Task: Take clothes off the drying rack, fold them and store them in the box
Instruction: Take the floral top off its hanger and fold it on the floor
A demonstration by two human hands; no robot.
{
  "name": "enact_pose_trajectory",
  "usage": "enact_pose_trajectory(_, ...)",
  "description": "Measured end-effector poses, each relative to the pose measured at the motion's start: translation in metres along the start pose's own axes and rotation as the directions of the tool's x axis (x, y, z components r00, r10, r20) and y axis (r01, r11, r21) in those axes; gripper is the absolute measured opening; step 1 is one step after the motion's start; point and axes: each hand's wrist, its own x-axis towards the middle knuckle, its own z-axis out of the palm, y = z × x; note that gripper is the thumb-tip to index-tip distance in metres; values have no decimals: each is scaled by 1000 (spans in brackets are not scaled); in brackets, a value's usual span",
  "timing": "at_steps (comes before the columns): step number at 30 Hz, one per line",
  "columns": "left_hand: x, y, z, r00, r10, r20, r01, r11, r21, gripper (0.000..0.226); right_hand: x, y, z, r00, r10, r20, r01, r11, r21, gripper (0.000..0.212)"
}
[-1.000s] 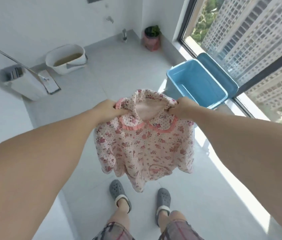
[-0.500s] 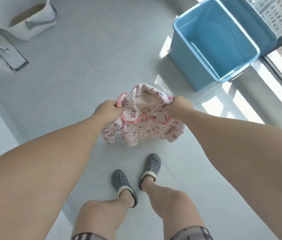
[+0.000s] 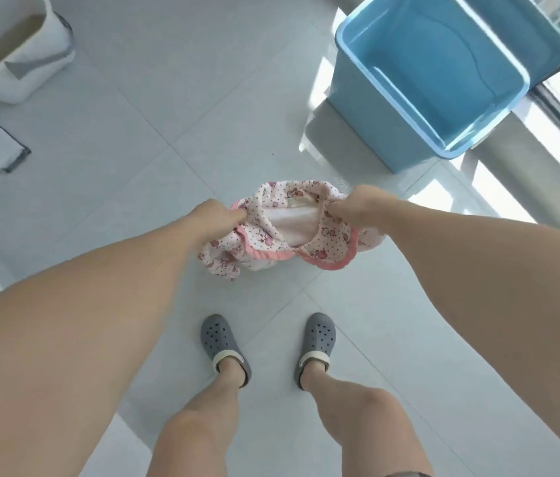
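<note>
We hold one small flowered shirt (image 3: pixel 282 232) at the middle of the frame, low over the pale tiled floor (image 3: pixel 168 98). Our left hand (image 3: pixel 215 215) pinches its left shoulder near the pink-trimmed collar, and our right hand (image 3: pixel 357 208) grips the right shoulder with curled fingers. The cloth hangs bunched beneath our hands and seems to touch the floor, though we cannot tell for certain.

We judge the task to be at an early stage: this shirt is off the rack but not yet folded, and the blue box (image 3: pixel 392 132) at the upper right of the frame shows a bare bottom with nothing stored in it. Laying the shirt flat, folding it and placing it in the box are all left to do.

The drying rack is out of view, so we cannot say how many clothes remain on it. Most of the shirt's body and sleeves are hidden in its own folds. The box's far side is cut off by the top edge. A white bucket (image 3: pixel 20 53) at the upper left is partly cropped, and its contents are hard to make out.
</note>
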Motion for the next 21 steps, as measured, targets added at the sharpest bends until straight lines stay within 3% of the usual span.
enact_pose_trajectory(1,7,8,-14,990,-72,119,69,997,28,32,4,-11,-10,997,11,79,-7,999,-47,34)
enact_pose_trajectory(3,16,28,-38,890,-242,387,200,969,146,35,10,-32,-26,952,46,304,8,985,-175,28)
enact_pose_trajectory(5,40,46,-55,802,-333,495,220,936,274,39,28,-51,-35,905,89,415,24,965,-261,36)
enact_pose_trajectory(7,90,56,-57,840,-329,432,202,928,313,41,70,-63,-31,936,67,346,37,958,-285,39)
enact_pose_trajectory(10,175,52,-42,955,-170,244,92,949,302,60,157,-64,-1,998,-32,-52,19,975,-220,34)
enact_pose_trajectory(11,203,47,-34,987,-68,146,24,957,290,65,185,-60,13,978,-26,-208,-5,989,-145,30)
enact_pose_trajectory(13,254,34,-15,988,142,-61,-125,965,230,54,241,-53,46,925,-28,-379,13,999,-43,25)
enact_pose_trajectory(16,306,21,11,948,244,-207,-219,966,138,35,296,-42,79,880,-52,-473,70,997,20,19)
enact_pose_trajectory(18,335,14,23,928,274,-254,-247,960,134,27,327,-37,96,866,-49,-498,100,992,77,30)
enact_pose_trajectory(21,372,11,31,895,288,-340,-243,955,167,33,369,-37,103,879,-26,-477,97,987,126,28)
